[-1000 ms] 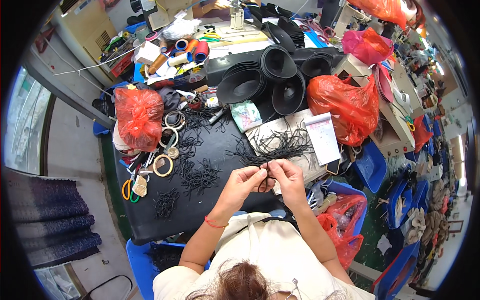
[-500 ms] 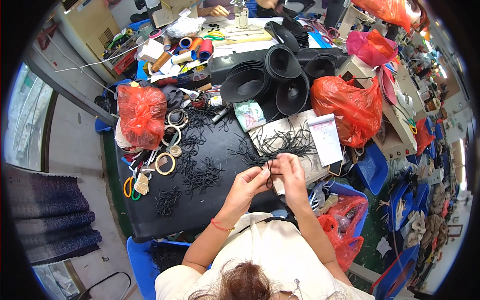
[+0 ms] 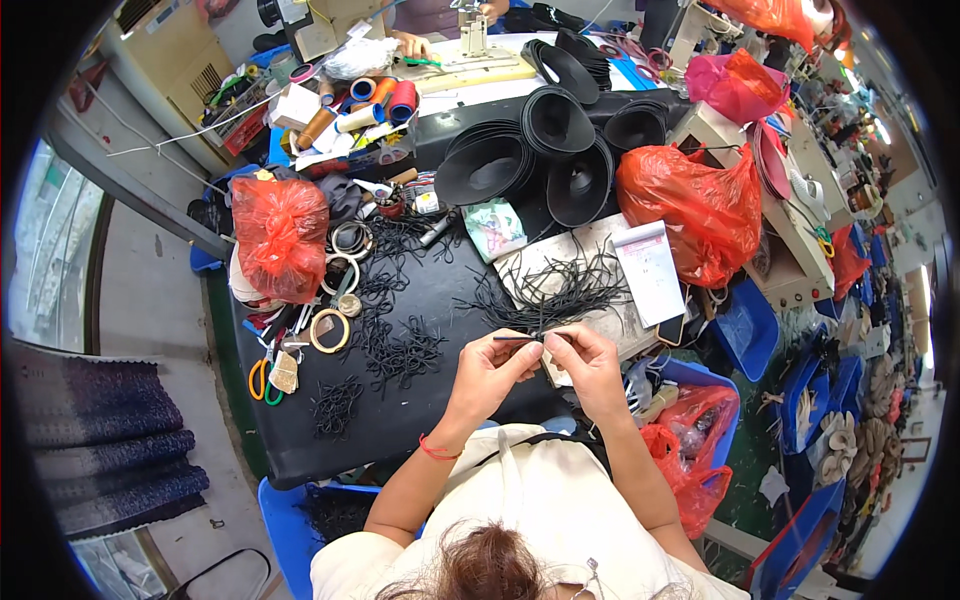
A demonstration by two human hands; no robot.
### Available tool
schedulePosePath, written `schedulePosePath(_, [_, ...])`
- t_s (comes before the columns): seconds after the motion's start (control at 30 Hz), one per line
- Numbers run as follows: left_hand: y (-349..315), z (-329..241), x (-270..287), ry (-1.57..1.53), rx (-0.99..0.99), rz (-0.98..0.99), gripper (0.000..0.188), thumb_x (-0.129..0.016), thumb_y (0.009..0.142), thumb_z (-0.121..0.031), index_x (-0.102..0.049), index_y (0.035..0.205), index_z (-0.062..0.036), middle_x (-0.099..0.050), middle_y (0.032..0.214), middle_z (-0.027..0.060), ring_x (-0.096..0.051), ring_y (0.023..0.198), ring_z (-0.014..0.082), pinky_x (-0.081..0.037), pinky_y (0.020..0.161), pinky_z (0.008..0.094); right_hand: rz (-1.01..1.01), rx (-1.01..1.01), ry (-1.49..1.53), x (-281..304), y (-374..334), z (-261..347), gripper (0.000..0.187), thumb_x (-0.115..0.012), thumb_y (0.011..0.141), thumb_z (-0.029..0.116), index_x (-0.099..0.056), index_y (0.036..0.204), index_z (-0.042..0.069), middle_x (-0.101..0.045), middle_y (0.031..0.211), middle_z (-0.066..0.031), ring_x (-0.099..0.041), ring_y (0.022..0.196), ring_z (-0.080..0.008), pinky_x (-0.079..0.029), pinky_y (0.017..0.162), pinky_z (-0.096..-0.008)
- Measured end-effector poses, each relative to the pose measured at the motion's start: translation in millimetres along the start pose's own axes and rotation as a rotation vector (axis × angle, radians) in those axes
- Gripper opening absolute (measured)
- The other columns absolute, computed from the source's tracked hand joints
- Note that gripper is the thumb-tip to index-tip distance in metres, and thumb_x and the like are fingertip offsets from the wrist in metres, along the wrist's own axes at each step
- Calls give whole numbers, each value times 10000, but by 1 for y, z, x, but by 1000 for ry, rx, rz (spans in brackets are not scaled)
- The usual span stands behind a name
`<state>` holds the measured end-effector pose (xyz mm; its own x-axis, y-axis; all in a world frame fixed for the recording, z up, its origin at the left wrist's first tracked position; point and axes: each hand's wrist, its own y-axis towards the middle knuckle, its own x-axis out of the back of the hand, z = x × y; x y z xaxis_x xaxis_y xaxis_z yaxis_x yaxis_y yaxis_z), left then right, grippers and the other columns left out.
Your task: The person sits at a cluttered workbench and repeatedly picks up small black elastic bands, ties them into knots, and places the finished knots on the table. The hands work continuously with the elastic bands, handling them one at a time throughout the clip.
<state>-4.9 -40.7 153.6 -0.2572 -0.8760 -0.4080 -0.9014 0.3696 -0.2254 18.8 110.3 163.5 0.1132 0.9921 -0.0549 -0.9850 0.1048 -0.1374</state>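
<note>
A short black cord (image 3: 514, 339) is stretched between my two hands, above the front edge of the black tabletop (image 3: 445, 300). My left hand (image 3: 482, 375) pinches it between thumb and fingers. My right hand (image 3: 590, 370) pinches it too, its thumb tip close to the left one. The fingers partly cover the cord, and whether it has a knot is too small to tell. Just beyond the hands, a loose pile of black cords (image 3: 565, 288) lies on a pale board (image 3: 625, 330). Tangled clumps of looped black cords (image 3: 405, 347) lie to the left.
Stacked black curved pieces (image 3: 485, 170) stand at the back, beside a red plastic bag (image 3: 690, 205) and a notepad (image 3: 650, 275). Tape rings (image 3: 329, 329) and scissors (image 3: 262, 378) lie at left. A blue bin (image 3: 725, 395) is at right. Across the table shows another person's hand (image 3: 412, 45).
My hands have come down slightly toward me, and the right hand has turned, bringing its thumb toward the left. The cord, earlier hanging from the fingers, now runs sideways between them.
</note>
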Motion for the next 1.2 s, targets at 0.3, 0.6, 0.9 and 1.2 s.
schedulePosePath(0.3, [1,-3,2,72,18,6,181,-592,860,-163,-612,884,16,-579,720,0,-498,628,37,-419,557,182,102,-68,32,1,-3,4,171,-562,847,77,-620,990,2,-566,713,12,-492,603,-42,-399,521,-183])
schedulePosePath(0.6, [1,9,9,144,-44,-16,173,-582,857,-155,-616,856,15,-586,701,-15,-489,615,43,-404,540,201,158,-156,16,0,-4,4,189,-546,864,91,-599,1018,-4,-547,735,14,-470,621,-30,-381,532,-169])
schedulePosePath(0.9, [-14,4,16,98,63,16,267,-569,882,-205,-582,1006,30,-600,806,26,-553,703,70,-478,634,208,114,93,-145,-20,15,-12,108,-588,847,85,-599,786,-4,-527,723,12,-457,621,-39,-367,549,-187])
schedulePosePath(1.2, [-39,13,41,895,-631,-463,131,-572,807,-119,-607,870,-9,-615,791,139,-602,722,299,-472,636,357,202,-25,-68,-72,24,-30,180,-571,862,121,-523,713,31,-465,613,24,-365,529,-43,-291,478,-208])
